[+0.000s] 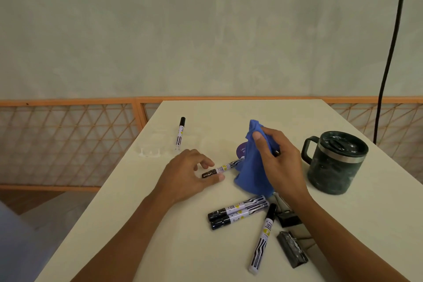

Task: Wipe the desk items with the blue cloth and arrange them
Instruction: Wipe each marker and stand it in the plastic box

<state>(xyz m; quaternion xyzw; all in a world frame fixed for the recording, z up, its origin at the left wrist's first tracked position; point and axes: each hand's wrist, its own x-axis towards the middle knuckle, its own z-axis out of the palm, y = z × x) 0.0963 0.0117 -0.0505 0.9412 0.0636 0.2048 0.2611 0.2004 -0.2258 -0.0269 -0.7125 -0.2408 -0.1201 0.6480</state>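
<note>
Blue cloth (253, 174): soft, crumpled, bright blue, bunched into a cone with its peak up and its hem on the table (160, 236); centre of frame. Right hand (280, 163): fingers and thumb curled round the cloth's upper part, thumb tip near the peak; the cloth hangs below and left of the palm. Marker (220, 168): white barrel with black wavy bands and a yellow mark, black cap speckled white; lies aslant at centre, its far end under the cloth. Left hand (188, 173): thumb and curled fingers pinch the marker's cap, left of the cloth and apart from it. Purple disc (240, 150): partly hidden behind the cloth. Far marker (180, 133): alone, upper left of the table. Marker pair (238, 212): side by side, touching, just below the cloth. Fifth marker (263, 238): lower centre, cap toward the pair. Black clip (288, 219) and grey clip (293, 249): lower right, beside the right forearm. Mug (336, 163): dark, lidded, smeared white, right of frame.
</note>
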